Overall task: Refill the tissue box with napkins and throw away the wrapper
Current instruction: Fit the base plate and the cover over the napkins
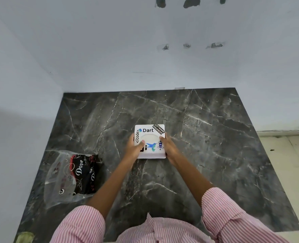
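**Holding the tissue box square on the counter**

Gripping the tissue box (150, 141) from both sides near the middle of the dark marble counter (215, 137), a little toward the far edge. Left hand (134, 147) wrapping the left wall with the thumb lying over the top face; right hand (168, 146) closing on the right wall, its thumb resting by the oval opening. Both hands part-curled and clamped on the box, not open.

Sitting flat, top face and oval slot pointing straight up. Looking nearly square from above, so no clear long axis; the oval running left to right.

Lying flattened near the counter's left edge, well apart from the box: the wrapper (73, 176), looking empty, though hard to be sure.

Likely closing or seating the box. Pressing evenly on both walls, keeping thumbs clear of the slot, checking the lid sits flush all round before letting go and reaching for the wrapper.
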